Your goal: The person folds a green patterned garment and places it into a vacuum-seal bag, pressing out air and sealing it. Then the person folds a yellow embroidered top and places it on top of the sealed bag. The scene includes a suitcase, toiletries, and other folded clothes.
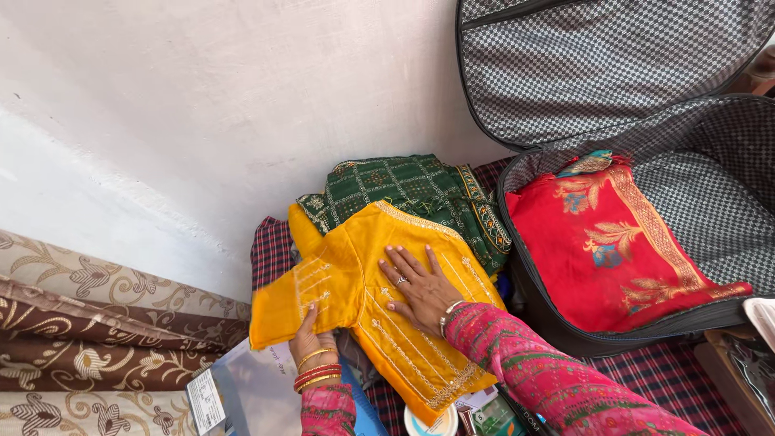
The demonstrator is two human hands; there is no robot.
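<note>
A yellow embroidered garment (347, 274) lies spread on a pile of clothes beside the wall. My right hand (420, 289) rests flat on its middle, fingers apart, a ring on one finger. My left hand (311, 339), with bangles at the wrist, grips the lower edge of the garment's sleeve. Under the yellow garment lies a folded green checked cloth (404, 190) with a patterned border.
An open suitcase (726, 218) with grey checked lining stands at the right, a folded red cloth (622, 242) with gold motifs inside it. A brown patterned mattress (97, 339) is at the left. A dark checked sheet (270, 250) lies beneath. Packets and small items (242, 396) sit near me.
</note>
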